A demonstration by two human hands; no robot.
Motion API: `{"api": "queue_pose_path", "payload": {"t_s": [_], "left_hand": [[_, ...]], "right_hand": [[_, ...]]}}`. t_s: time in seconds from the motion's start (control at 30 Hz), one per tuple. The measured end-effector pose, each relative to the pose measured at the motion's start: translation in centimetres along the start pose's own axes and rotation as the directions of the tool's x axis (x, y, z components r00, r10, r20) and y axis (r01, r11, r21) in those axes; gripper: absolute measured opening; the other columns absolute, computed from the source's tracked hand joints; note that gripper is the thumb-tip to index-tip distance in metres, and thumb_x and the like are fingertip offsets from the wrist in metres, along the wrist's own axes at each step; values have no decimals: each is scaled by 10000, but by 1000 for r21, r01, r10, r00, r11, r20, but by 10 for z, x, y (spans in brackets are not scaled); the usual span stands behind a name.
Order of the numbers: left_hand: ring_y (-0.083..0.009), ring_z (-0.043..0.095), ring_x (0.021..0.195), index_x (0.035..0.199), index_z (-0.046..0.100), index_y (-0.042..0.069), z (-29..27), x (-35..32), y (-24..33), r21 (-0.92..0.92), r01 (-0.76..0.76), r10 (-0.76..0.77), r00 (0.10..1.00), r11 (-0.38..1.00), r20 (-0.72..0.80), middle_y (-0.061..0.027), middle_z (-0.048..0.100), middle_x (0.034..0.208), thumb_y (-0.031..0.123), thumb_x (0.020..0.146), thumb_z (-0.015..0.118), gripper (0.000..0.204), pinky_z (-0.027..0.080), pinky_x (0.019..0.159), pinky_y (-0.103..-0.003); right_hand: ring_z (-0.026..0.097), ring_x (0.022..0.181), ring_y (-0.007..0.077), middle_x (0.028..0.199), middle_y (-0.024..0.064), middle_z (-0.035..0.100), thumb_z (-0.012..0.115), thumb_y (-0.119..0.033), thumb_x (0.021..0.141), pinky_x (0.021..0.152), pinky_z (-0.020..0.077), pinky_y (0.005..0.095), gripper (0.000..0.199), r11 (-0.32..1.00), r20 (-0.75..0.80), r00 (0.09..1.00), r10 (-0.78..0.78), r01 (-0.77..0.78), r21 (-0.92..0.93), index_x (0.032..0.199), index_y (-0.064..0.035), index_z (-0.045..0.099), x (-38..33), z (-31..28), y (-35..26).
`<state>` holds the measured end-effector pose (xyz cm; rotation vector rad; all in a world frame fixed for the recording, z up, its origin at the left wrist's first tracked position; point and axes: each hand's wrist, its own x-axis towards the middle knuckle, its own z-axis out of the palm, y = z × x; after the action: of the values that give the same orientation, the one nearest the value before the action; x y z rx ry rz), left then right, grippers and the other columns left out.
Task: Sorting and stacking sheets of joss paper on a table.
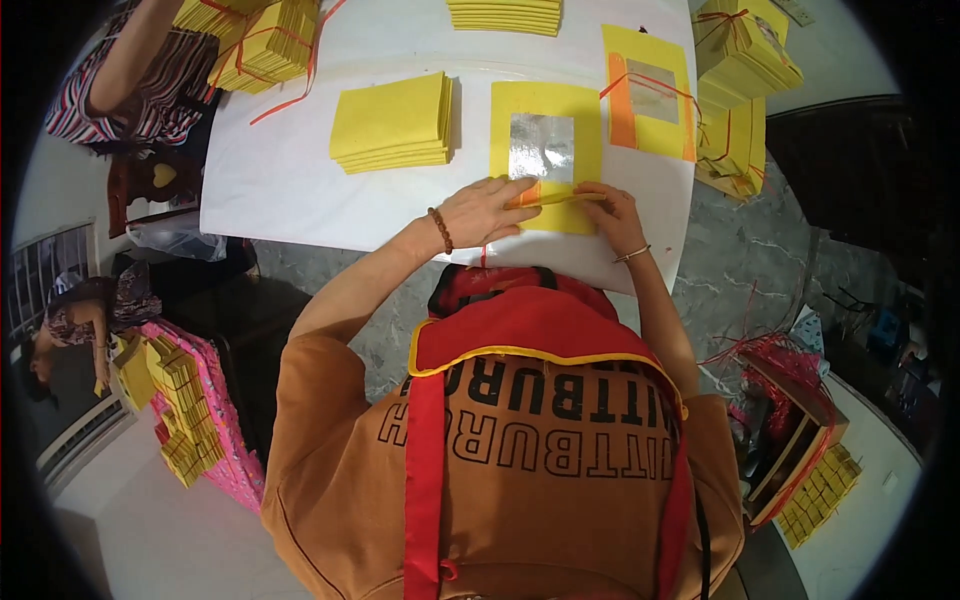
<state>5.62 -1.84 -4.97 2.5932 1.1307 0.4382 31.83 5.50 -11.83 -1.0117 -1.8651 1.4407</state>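
At nine o'clock from our work, a loose stack of yellow sheets (392, 122) lay flat on the white table (280, 180), well apart from our hands. A co-worker's arm (130, 50) reached over tied yellow bundles (262, 38) at the table's far left corner.

Our left hand (487, 212) rested palm down, fingers spread and pressed flat on the near-left part of the yellow paper stack with a silver foil square (546, 150). That stack sat at the table's near edge, directly at twelve o'clock from our chest. The foil square (541, 146) was centred on the top sheet, just beyond our fingertips.

Our right hand (612, 212) lay at three o'clock from the left hand. Its fingertips appeared to pinch the near edge of the top sheet, where an orange strip (540, 197) showed between both hands. We could not tell whether the pinch caught one sheet or several.

We judged the step in hand to be folding or lifting the near edge of the top sheet, with the left hand anchoring the stack. The next move called for a steady left-hand hold while the right hand drew the edge evenly, so that the foil stayed uncreased.

At two o'clock, a second foil-faced sheet with orange bands (650, 95) lay flat. Further tied bundles (740, 60) stood at the far right corner.
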Motion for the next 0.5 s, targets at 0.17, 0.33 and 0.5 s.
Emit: {"api": "queue_pose_path", "payload": {"t_s": [0.17,0.33,0.5], "left_hand": [[-249,497,979,1142,544,119,-2,-1,-4,-38,10,-9,1000,999,24,-84,510,1115,262,700,684,486,432,874,-345],[-245,524,952,1053,550,89,-2,0,-15,-114,-40,43,999,993,20,-87,545,1035,224,736,655,360,455,830,-346],[-303,564,850,928,519,42,-3,-1,-17,-266,92,-120,988,960,-92,-124,562,982,162,818,563,169,478,759,-365]], "right_hand": [[603,787,110,898,72,661,613,-113,806,725,471,262,239,989,5,998,68,-68,133,1028,-24,635,1,0,-8],[566,921,115,999,54,620,546,-78,866,836,442,253,230,966,78,987,143,-156,208,1068,24,589,0,-2,-10],[582,857,110,938,64,640,585,-116,834,787,454,257,260,969,5,997,73,-73,235,1066,1,594,1,1,-26]]}}
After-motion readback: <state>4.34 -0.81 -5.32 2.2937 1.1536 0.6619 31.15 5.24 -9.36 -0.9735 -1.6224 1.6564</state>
